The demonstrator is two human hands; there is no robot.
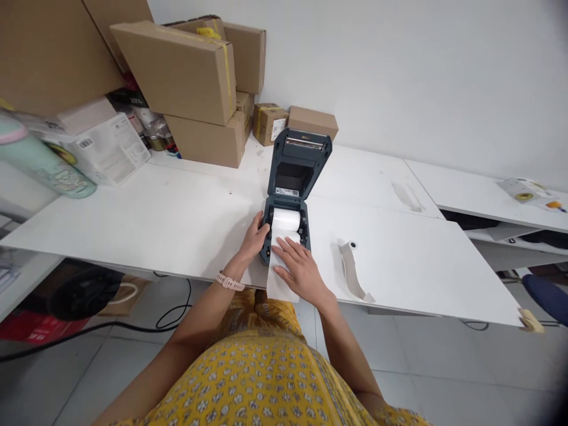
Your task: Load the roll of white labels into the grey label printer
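A dark grey label printer (271, 177) stands on the white table with its lid tipped up and back. Inside its bay lies a white paper roll (286, 219), and a strip of paper (280, 286) runs from it toward me, past the table's front edge. My left hand (255, 238) grips the printer's left side, thumb on the rim. My right hand (298, 266) lies flat over the strip at the printer's front, fingers stretched out. To the right sits a small paper roll (352, 244) with a curled tail trailing toward the edge.
Cardboard boxes (186, 77) are stacked at the back left, with two smaller boxes (313, 121) behind the printer. A mint-green bottle (48, 165) and a white box (110, 148) stand far left. Black cables (133, 325) run across the floor below the table (177, 219).
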